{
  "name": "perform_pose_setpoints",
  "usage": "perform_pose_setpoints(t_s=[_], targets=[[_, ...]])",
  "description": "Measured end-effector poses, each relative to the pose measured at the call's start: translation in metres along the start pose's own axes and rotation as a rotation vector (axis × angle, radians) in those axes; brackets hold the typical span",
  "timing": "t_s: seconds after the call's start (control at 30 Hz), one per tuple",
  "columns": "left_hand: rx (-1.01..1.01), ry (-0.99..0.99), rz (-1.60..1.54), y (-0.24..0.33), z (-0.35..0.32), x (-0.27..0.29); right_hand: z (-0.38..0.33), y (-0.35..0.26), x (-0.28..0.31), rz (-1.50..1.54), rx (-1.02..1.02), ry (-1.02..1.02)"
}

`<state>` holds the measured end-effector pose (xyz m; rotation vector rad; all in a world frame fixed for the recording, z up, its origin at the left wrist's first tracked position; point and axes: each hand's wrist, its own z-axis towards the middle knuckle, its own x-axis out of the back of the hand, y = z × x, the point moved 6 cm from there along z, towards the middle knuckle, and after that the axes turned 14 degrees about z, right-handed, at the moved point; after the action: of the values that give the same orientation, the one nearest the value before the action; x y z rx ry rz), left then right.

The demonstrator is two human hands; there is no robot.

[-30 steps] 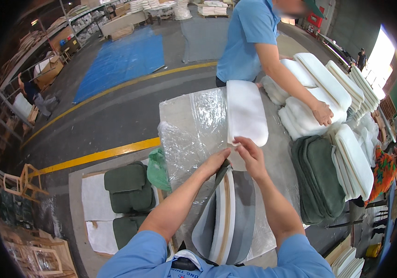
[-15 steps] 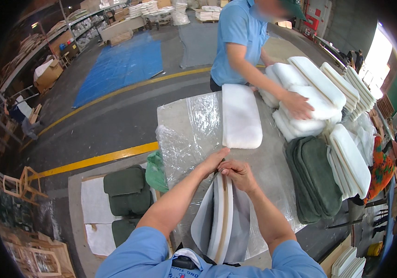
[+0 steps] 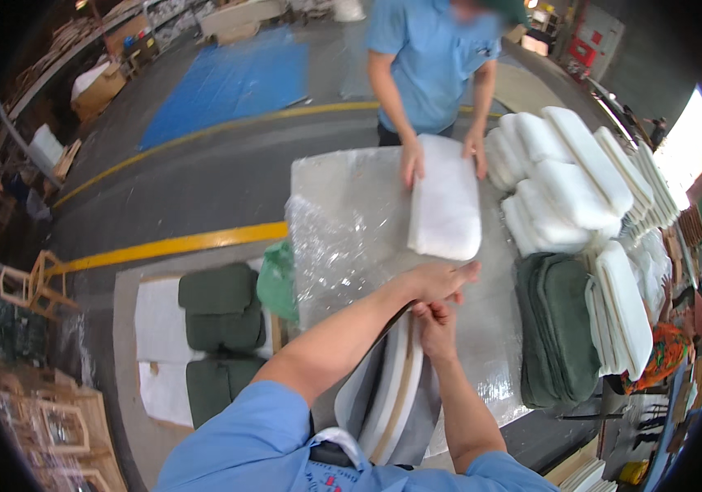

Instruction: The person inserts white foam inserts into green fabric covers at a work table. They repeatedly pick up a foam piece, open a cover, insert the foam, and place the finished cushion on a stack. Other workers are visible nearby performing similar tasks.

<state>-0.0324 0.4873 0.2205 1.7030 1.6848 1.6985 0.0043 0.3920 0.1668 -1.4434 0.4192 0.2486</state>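
A cushion [image 3: 394, 385] of white padding around a tan middle layer stands on edge against my front, inside a grey fabric cover [image 3: 418, 426] that gapes along its top. My right hand [image 3: 436, 326] pinches the far end of the cover, near a dark edge strip. Just beyond it, my left hand [image 3: 443, 281] reaches across to the right with its fingers stretched out; whether it touches the cover is hard to make out. Farther off, a white padded cushion [image 3: 447, 201] lies on the plastic-covered table [image 3: 343, 180], and a co-worker's two hands hold its sides.
White cushions [image 3: 564, 184] are piled at the table's right, beside a stack of dark green cushions [image 3: 560, 328] and more white ones [image 3: 623, 303]. A green plastic bag [image 3: 277, 283] hangs at the left edge. Green pads [image 3: 218, 307] lie on a lower surface at left.
My left hand has gone from gripping near the cover's end to stretching right with fingers extended. The co-worker's hands have moved from the white pile to the single cushion.
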Motion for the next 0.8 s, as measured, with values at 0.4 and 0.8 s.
perform_pose_setpoints(t_s=[0.4,0.8], targets=[[-0.164,0.894,-0.695,-0.112,-0.100,-0.112,0.003,-0.022,0.030,-0.232,0.179,-0.110],[0.362,0.372,-0.878,-0.115,-0.310,-0.339,-0.099,-0.064,0.031,-0.241,-0.053,0.324]])
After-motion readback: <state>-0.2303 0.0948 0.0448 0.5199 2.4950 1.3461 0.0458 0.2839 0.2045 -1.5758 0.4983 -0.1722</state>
